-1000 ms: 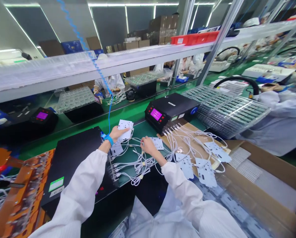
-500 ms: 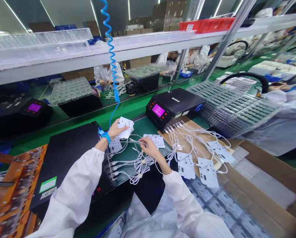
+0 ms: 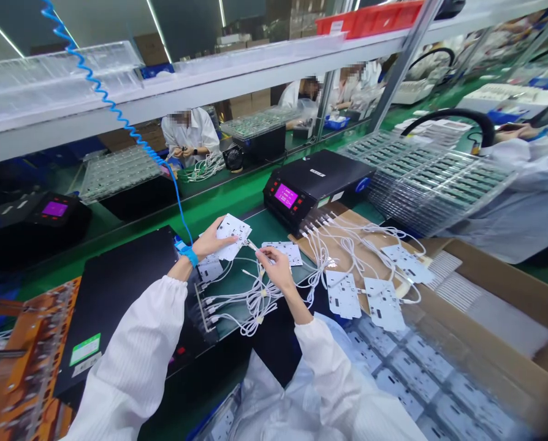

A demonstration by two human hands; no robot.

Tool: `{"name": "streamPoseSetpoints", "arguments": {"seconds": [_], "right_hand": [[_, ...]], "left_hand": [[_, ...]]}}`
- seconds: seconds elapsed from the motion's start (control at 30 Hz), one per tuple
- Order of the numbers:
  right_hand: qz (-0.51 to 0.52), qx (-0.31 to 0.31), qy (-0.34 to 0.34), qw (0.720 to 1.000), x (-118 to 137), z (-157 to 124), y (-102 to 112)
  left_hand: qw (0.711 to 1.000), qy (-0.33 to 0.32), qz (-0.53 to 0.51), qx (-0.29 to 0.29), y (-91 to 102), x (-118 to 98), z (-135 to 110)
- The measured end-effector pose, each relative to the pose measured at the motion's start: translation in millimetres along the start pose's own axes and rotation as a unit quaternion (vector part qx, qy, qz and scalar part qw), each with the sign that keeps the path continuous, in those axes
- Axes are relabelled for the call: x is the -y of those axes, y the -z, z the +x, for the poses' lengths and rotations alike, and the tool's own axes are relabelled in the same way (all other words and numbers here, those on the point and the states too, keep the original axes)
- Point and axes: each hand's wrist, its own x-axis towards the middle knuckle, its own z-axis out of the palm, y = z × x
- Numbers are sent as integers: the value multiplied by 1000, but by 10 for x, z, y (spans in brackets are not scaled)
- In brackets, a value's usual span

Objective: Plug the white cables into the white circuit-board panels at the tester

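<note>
My left hand holds a white perforated board tilted above the green mat; a blue wrist strap with a coiled blue cord is on that wrist. My right hand pinches the plug end of a white cable and holds it at the board's right edge. Another white board lies flat just behind my right hand. A bundle of white cables lies below both hands, plugged into a black unit on the left.
A black tester with a pink display stands at the right, its cables running to several white boards on cardboard. Stacked clear trays lie beyond. A co-worker's white sleeve is at far right. People work behind the shelf.
My right hand lifted the cable plug off the mat and brought it up to the board's edge. The left hand kept holding the board. The view has tilted downward.
</note>
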Motion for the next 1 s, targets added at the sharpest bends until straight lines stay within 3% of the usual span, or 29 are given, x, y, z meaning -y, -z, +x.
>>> {"name": "streamPoseSetpoints", "arguments": {"seconds": [0.1,0.57,1.0], "right_hand": [[0,-15,-10,1000,-33,19,-47],[-57,48,12,997,41,-17,-41],[-43,58,-3,997,84,17,-47]], "left_hand": [[1000,-7,6,-3,-10,-22,-12],[998,-32,35,-37,-9,-48,-10],[999,-26,21,-19,-37,-96,-40]]}}
